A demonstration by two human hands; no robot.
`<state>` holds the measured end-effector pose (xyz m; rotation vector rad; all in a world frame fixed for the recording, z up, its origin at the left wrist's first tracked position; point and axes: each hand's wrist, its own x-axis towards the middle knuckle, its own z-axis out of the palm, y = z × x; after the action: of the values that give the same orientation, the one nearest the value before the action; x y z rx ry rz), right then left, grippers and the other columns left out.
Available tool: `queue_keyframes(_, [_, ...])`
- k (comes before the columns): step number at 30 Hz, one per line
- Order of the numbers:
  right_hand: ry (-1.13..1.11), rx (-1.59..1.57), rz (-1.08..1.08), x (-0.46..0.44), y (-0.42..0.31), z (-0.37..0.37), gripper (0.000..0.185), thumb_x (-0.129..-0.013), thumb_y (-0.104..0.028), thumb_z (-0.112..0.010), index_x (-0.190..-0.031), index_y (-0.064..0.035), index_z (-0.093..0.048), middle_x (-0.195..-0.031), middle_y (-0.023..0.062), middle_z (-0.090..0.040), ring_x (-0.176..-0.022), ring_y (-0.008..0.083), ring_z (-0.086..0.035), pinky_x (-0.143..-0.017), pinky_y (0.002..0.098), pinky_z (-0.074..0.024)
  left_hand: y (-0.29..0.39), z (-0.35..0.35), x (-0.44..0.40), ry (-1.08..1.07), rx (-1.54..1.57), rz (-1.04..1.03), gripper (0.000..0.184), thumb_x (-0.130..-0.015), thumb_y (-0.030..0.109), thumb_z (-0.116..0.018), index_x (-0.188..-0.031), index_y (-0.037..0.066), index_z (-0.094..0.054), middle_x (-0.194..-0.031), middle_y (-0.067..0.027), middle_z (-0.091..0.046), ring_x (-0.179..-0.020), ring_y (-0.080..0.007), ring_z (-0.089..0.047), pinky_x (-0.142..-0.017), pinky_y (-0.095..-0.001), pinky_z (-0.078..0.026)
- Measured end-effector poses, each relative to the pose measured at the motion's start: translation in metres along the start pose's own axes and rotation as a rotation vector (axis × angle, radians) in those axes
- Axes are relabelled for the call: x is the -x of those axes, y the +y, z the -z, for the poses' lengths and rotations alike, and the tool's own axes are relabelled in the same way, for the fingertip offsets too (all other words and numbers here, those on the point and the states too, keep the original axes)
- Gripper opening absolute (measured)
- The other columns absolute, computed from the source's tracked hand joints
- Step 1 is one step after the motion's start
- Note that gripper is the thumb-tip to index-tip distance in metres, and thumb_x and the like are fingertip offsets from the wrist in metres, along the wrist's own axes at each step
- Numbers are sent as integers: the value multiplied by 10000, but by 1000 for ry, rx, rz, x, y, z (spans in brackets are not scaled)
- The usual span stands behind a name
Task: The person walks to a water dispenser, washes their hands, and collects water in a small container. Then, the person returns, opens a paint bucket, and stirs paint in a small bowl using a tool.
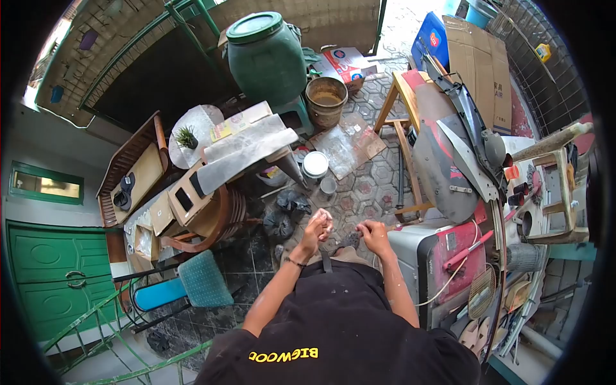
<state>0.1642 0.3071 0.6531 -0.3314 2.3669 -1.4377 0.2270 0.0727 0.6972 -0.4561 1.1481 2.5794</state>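
My left hand (316,230) is raised in front of my body, its fingers curled together and marked with white. To its right my right hand (373,235) is held up with thumb and fingers pinched together. The two hands are apart. Whatever either one holds is too small to make out. Beyond them on the paved floor stand a white-lidded bucket (315,165) and a small grey cup (328,186). Black plastic bags (278,224) lie to the left of my left hand.
A red and white machine (443,263) stands close on my right. Left are a wooden chair (221,221) and a teal stool seat (205,279). Farther off stand a green barrel (266,61), a rusty bucket (326,102) and a wooden sawhorse (401,141).
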Motion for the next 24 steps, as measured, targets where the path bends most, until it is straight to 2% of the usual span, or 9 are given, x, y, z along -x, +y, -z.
queue_keyframes(2, [4,-44,-34,-5,-5,20,164,-921,-105,-641,-886,27,-731,-735,121,-726,-658,155,-690,-620,312,-524,-28,-11,-7,-69,255,228,466,-960,548,-458,-1018,94,-542,-751,11,-462,-543,-86,-356,-503,-243,-295])
queue_keyframes(4, [7,-191,-68,-11,-1,29,178,-932,-119,-641,-917,35,-727,-770,106,-740,-689,139,-694,-637,296,-532,-74,3,-19,-101,387,421,642,-918,694,-371,-1018,81,-536,-740,1,-422,-515,-101,-325,-484,-247,-260])
queue_keyframes(7, [1,-260,-115,-23,10,39,197,-937,-138,-651,-967,43,-722,-825,90,-756,-733,118,-697,-665,271,-541,-91,-4,-26,-86,480,587,657,-910,708,-374,-1002,77,-534,-737,-6,-418,-502,-106,-319,-477,-250,-254])
queue_keyframes(10, [60,-263,-142,-24,16,35,178,-911,-135,-675,-953,28,-732,-775,85,-742,-685,104,-673,-635,269,-520,-104,3,-51,-81,447,586,645,-921,697,-375,-959,77,-549,-701,3,-402,-492,-107,-317,-471,-259,-255])
queue_keyframes(13, [22,-155,-163,-23,26,33,166,-941,-112,-663,-973,42,-715,-839,85,-747,-726,109,-685,-662,268,-543,-128,-5,-57,-11,439,676,584,-942,651,-413,-902,88,-566,-656,10,-396,-472,-97,-307,-453,-244,-257])
queue_keyframes(16, [-9,-157,-204,-24,28,32,155,-927,-109,-676,-971,31,-724,-794,69,-740,-700,94,-670,-634,257,-521,-142,1,-61,-35,386,882,532,-952,609,-469,-877,86,-532,-661,19,-385,-469,-92,-297,-436,-244,-241])
queue_keyframes(19, [-17,-177,-223,-30,30,31,163,-879,-144,-710,-909,14,-737,-718,99,-712,-628,106,-630,-600,284,-493,-133,17,-66,-55,564,1031,553,-957,621,-457,-875,80,-531,-664,22,-376,-469,-75,-285,-425,-230,-219])
queue_keyframes(22, [-63,-115,-228,-51,30,34,165,-880,-153,-707,-918,5,-738,-725,107,-712,-644,121,-651,-618,290,-505,-107,27,-83,-92,530,999,570,-955,630,-448,-860,74,-526,-652,22,-377,-463,-65,-277,-428,-225,-209])
queue_keyframes(24, [-94,-85,-206,-69,37,30,167,-898,-147,-703,-925,15,-733,-735,81,-717,-662,103,-657,-626,276,-513,-90,37,-97,-19,540,993,578,-949,637,-451,-855,72,-524,-663,19,-384,-462,-68,-274,-427,-228,-206])
